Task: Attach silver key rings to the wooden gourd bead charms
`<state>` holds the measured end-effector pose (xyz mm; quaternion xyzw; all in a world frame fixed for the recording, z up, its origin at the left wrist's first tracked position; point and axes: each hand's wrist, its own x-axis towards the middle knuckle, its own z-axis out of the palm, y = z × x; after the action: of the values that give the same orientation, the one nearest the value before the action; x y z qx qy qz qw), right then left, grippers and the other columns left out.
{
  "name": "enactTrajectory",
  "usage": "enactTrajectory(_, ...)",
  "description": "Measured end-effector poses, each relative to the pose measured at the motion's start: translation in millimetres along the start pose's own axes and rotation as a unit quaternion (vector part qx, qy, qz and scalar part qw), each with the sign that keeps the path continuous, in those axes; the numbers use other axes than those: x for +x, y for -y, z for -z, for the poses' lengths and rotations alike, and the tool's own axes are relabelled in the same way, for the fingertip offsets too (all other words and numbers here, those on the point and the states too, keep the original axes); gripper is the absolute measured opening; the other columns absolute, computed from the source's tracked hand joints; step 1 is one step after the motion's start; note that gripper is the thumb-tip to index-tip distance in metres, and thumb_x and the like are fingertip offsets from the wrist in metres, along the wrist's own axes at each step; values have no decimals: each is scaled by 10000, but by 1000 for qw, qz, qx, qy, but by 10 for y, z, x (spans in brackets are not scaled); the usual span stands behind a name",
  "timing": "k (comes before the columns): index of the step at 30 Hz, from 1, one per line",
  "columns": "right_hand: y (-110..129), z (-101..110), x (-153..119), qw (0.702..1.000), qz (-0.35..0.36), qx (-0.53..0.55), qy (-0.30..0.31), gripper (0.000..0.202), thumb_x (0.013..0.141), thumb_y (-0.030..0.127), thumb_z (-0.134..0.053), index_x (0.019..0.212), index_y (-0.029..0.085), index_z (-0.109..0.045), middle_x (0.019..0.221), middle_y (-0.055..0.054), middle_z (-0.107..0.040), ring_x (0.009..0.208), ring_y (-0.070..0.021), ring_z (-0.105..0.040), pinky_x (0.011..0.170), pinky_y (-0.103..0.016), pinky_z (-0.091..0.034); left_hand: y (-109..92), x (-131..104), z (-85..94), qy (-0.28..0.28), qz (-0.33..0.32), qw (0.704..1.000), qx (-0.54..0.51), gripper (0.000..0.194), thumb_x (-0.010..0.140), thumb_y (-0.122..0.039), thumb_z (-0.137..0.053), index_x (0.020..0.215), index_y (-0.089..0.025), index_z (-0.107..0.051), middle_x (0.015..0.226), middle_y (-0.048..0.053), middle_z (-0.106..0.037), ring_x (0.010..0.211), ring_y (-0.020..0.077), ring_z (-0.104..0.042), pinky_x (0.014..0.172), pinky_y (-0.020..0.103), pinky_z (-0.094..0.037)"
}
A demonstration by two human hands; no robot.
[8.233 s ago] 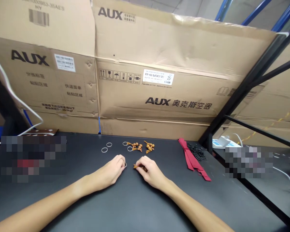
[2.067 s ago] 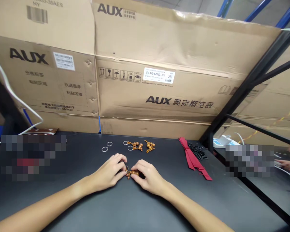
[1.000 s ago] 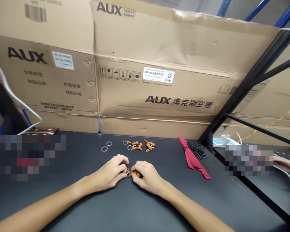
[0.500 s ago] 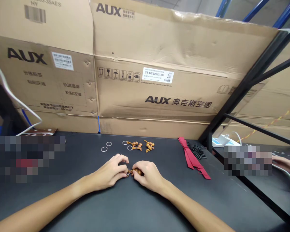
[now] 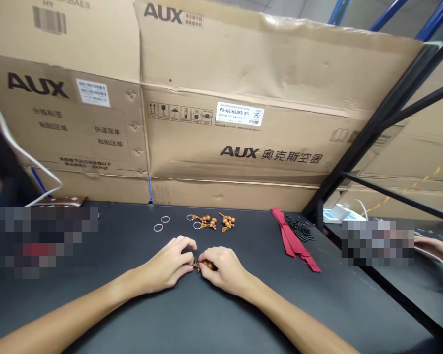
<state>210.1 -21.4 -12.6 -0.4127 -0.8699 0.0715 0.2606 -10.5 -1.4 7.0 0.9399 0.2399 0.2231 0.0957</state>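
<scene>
Just in front of me on the dark table, my left hand point(image 5: 173, 261) pinches a metal key ring, which the fingertips mostly hide. My right hand point(image 5: 224, 270) is closed on a brown beaded charm point(image 5: 208, 265), its cord end meeting the ring between both hands. Whether the cord is fastened to the ring, I cannot tell. Beyond the hands lie two loose key rings, a farther one point(image 5: 165, 220) and a nearer one point(image 5: 158, 227). To their right are beaded charms with rings point(image 5: 208, 224), and another beaded charm point(image 5: 228, 222) with no ring visible.
Red ribbon strips point(image 5: 295, 241) and a pile of black pieces point(image 5: 301, 229) lie to the right. Cardboard sheets point(image 5: 236, 167) wall off the back. Past a black metal frame point(image 5: 376, 118), a white device point(image 5: 342, 215) and another person's hand point(image 5: 437, 249) show. Pixelated patches cover both sides.
My right hand has shifted slightly left with the beaded charm, closer to my left fingertips. The key ring shows less now. The view has moved a little.
</scene>
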Motion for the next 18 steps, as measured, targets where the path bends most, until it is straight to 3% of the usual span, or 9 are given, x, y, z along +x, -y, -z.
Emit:
enactTrajectory(12,4,16,-1,999,-34,-21,-4,136,845,199,-555,853,224,-689,732,0,-703,637,-148,-625,638,-231,-423,70,-19,-27,-32,-18,999,-11,165,954,-163,-501,841,-190,-620,1157,87,-530,1053,231,-500,907,375,-455)
enactTrajectory(18,-5,10,2,999,-35,-6,-5,128,847,192,-554,848,214,-680,734,-2,-703,649,-148,-629,661,-229,-432,83,-28,-52,-43,-22,998,33,163,960,-189,-499,837,-183,-606,1140,95,-542,1020,232,-518,877,374,-453)
